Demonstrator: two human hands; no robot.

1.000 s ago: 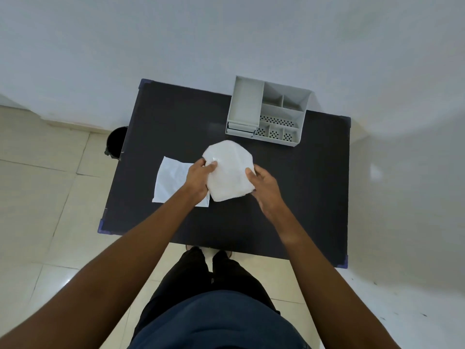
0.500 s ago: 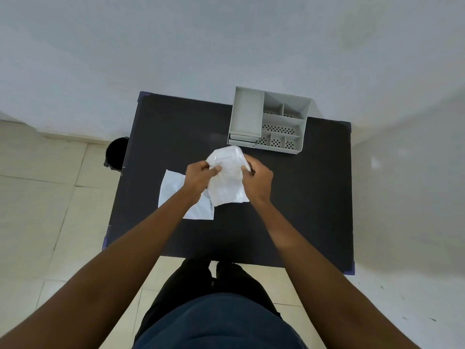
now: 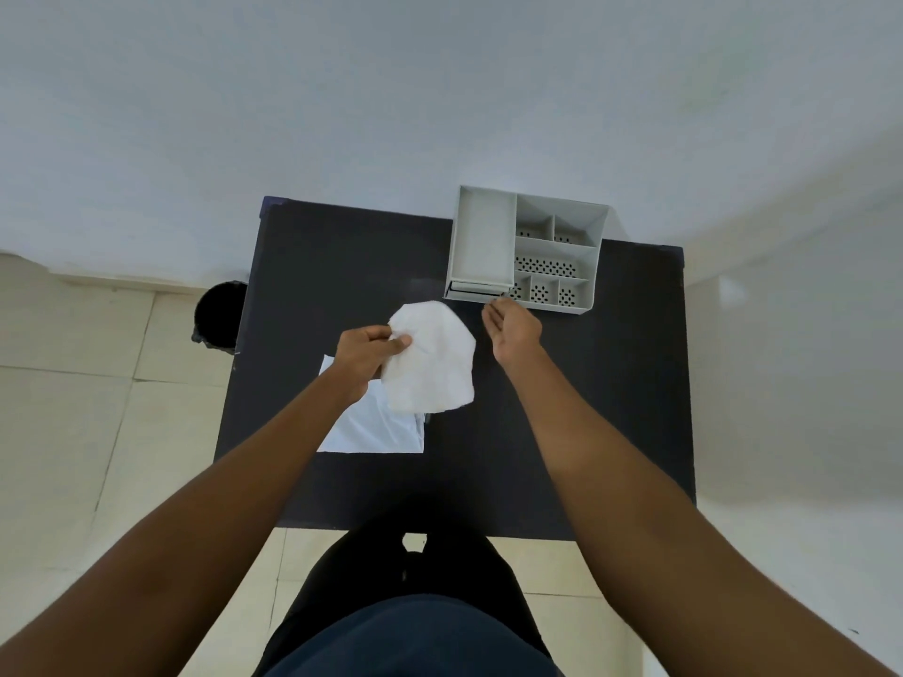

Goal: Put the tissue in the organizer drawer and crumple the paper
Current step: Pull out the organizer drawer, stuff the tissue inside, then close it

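Left hand (image 3: 364, 351) pinching limp white tissue (image 3: 432, 366) | right hand (image 3: 513, 329) open, empty, at grey plastic organizer's (image 3: 481, 237) drawer (image 3: 476, 287), seemingly shut, 1 o'clock | pull drawer straight out.

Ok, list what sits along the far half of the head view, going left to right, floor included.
black bin on the floor → left hand → tissue held in it → right hand → grey organizer on the table.

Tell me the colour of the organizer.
Light grey organizer, with dotted holes in its small compartments; the head view shows it.
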